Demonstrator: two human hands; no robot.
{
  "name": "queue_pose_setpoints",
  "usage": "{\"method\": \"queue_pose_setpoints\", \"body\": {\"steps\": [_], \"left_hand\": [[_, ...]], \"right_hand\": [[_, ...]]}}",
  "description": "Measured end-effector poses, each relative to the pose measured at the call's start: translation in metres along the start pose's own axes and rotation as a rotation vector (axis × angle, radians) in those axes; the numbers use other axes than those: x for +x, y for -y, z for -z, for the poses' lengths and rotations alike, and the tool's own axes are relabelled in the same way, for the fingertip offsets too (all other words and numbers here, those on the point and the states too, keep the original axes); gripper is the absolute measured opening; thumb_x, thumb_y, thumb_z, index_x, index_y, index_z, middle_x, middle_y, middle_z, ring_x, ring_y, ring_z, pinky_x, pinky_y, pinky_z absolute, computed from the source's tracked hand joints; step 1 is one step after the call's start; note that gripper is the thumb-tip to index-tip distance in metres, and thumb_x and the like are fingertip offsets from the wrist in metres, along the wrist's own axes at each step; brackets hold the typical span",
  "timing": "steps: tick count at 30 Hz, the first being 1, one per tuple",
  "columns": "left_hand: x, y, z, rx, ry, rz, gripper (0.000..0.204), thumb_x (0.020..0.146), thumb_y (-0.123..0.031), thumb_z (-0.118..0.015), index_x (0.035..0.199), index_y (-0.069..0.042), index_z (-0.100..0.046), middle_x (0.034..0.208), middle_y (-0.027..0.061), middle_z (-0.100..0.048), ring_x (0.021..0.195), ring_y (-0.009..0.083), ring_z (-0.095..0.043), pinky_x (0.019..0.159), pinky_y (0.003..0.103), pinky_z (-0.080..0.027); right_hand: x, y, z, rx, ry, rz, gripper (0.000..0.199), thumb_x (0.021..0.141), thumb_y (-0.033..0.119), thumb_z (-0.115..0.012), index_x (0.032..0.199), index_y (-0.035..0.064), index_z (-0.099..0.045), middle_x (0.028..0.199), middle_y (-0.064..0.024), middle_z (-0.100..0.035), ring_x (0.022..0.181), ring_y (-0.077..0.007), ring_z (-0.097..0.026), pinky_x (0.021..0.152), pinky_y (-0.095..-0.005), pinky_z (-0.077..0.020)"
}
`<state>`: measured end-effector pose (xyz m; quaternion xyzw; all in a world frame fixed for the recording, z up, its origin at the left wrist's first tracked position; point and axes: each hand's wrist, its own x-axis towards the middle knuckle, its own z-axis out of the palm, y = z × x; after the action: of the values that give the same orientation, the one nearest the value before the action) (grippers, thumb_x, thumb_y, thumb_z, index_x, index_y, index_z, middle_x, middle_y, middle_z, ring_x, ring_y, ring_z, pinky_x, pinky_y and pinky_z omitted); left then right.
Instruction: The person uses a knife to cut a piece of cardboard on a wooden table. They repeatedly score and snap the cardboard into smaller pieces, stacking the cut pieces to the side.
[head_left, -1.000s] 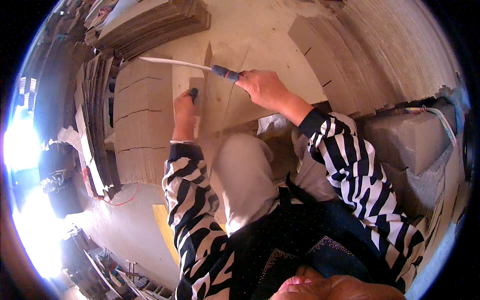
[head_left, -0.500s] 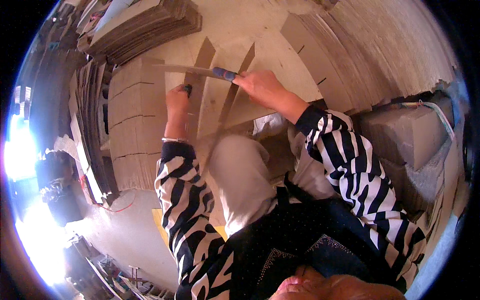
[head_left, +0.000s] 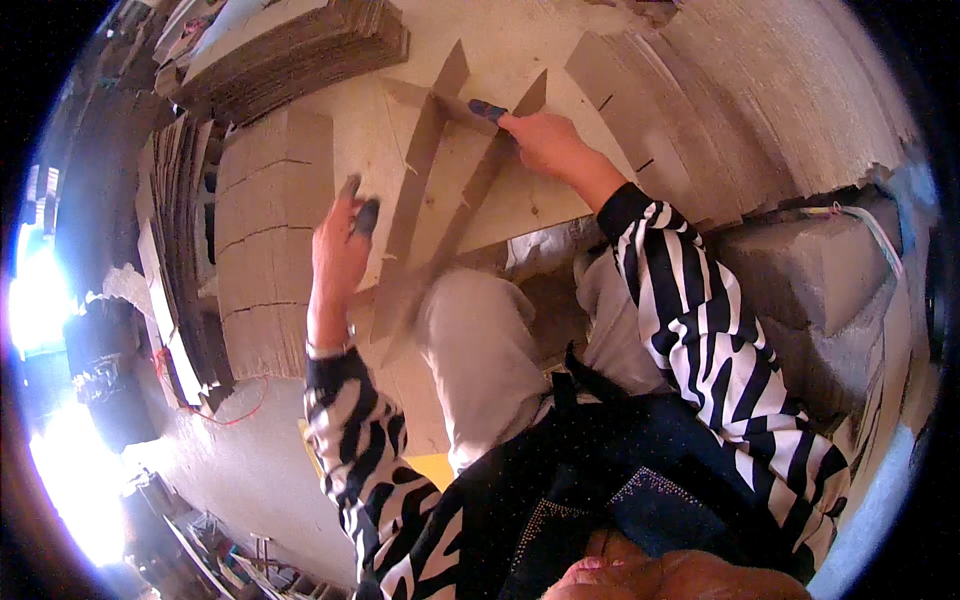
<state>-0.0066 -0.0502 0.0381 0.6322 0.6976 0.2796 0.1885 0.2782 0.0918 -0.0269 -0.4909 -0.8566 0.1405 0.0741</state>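
strips (head_left: 425, 180) run lengthwise away from the person; left hand (head_left: 338, 255) pinches a dark piece beside them, right hand (head_left: 545, 145) grips a blue-handled tool (head_left: 487, 108) at their far end.

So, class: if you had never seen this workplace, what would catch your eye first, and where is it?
First the zebra-striped sleeves rising from the lower edge. Then the two hands near the top centre: the right hand grips a blue-handled tool against upright cardboard strips, and the left hand holds a small dark object beside them. Stacks of cardboard sheets fill the left side.
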Motion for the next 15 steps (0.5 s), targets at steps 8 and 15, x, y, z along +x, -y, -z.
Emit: {"method": "queue_pose_setpoints", "body": {"steps": [8,15], "left_hand": [[-0.175,0.067,-0.033,-0.548,-0.592,0.198,0.046,0.099,-0.02,-0.047,0.141,-0.002,-0.043,0.126,0.0133,-0.057,0.116,0.0222,-0.054,0.097,0.038,-0.044],[-0.097,0.047,-0.066,-0.405,-0.424,0.1,0.037,0.094,-0.025,-0.052,0.122,0.0,-0.055,0.113,0.0147,-0.062,0.106,0.0262,-0.059,0.09,0.04,-0.045]], "right_hand": [[-0.143,-0.094,0.057,-0.333,-0.424,-0.375,0.083,0.076,0.036,-0.076,0.146,0.0147,-0.035,0.141,-0.015,-0.044,0.127,-0.0353,-0.043,0.099,-0.0486,-0.0403],[-0.18,-0.151,0.044,-0.236,-0.399,-0.487,0.05,0.083,0.038,-0.069,0.12,0.0066,-0.058,0.123,-0.0209,-0.058,0.111,-0.0394,-0.055,0.087,-0.0492,-0.0458]]}}
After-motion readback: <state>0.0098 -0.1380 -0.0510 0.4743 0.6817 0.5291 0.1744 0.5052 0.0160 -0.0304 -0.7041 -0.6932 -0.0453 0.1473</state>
